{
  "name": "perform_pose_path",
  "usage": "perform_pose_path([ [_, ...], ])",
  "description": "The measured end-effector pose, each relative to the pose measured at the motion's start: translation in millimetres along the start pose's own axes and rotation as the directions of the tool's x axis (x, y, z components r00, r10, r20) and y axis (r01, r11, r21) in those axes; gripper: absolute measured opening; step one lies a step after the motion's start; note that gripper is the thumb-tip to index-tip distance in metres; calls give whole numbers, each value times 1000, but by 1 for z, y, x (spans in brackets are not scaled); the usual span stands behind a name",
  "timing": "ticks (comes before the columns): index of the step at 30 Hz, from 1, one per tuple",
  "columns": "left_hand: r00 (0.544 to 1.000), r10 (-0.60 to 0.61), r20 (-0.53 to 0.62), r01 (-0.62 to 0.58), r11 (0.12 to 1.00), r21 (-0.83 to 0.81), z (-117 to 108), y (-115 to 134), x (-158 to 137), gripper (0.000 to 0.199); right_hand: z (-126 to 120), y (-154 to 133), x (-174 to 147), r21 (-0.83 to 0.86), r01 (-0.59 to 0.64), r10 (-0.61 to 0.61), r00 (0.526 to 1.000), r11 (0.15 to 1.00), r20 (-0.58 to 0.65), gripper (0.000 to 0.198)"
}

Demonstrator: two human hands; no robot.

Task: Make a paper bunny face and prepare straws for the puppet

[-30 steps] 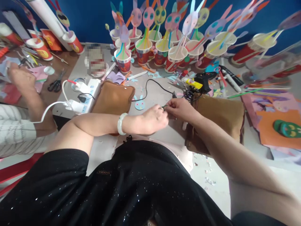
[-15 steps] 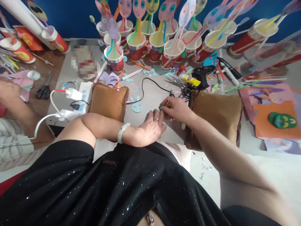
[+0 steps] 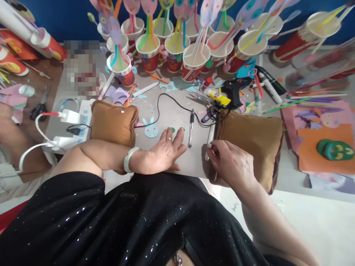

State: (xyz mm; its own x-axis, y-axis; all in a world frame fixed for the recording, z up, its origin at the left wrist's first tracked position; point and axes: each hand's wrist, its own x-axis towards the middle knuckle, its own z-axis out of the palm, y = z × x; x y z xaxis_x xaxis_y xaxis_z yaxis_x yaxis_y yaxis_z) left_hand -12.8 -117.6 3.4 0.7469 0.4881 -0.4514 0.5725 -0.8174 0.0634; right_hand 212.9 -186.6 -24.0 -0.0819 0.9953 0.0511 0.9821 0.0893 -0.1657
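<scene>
Worktop (image 3: 192,162) supports the left hand (image 3: 163,153), spread flat as if steadying green pieces (image 3: 173,130) at its fingertips, while the right hand (image 3: 231,162) curls at a white stick (image 3: 211,133) beside a brown cushion (image 3: 249,136), any grasp too hidden to tell.

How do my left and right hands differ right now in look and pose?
Your left hand has a ring and a bangle; your right hand shows neither.
The left hand is spread out, while the right hand is curled.
The left hand is by small green pieces; the right hand is by a white strip, and whether it holds that strip is unclear.
Both are ungloved.
</scene>
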Motion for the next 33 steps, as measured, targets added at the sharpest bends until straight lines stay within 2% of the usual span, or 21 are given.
perform_pose_path([
  [2, 1000, -7, 13, 7, 1000, -13, 0, -1, 1, 74, 1, 1, -2, -35, -62, 62, 998, 997, 13, 26],
  [5, 1000, 1, 24, -1, 1000, 15, 0, -2, 3, 77, 0, -7, 5, -86, -143, 154, 980, 986, 130, 34],
  [9, 999, 33, 30, -35, 997, 71, -3, -3, 2, 82, -4, -20, 23, -172, -262, 302, 911, 950, 281, 38],
  [13, 999, 43, -18, -41, 997, 69, -5, -4, 1, 81, -9, -25, 36, -205, -330, 381, 868, 922, 317, 33],
  [20, 992, 32, -120, -25, 998, 57, -1, -4, -1, 82, -9, -22, 39, -123, -334, 355, 896, 935, 265, 32],
  [24, 991, 43, -123, -33, 996, 85, 2, -4, -1, 82, -7, -21, 32, -107, -314, 331, 914, 943, 234, 32],
  [29, 985, 67, -158, -50, 993, 108, 10, -6, 2, 85, -15, -11, 29, 35, -277, 260, 932, 960, 254, 31],
  [33, 987, 71, -147, -56, 993, 104, 10, -6, 4, 84, -24, 2, 36, 95, -252, 235, 959, 963, 158, 27],
])
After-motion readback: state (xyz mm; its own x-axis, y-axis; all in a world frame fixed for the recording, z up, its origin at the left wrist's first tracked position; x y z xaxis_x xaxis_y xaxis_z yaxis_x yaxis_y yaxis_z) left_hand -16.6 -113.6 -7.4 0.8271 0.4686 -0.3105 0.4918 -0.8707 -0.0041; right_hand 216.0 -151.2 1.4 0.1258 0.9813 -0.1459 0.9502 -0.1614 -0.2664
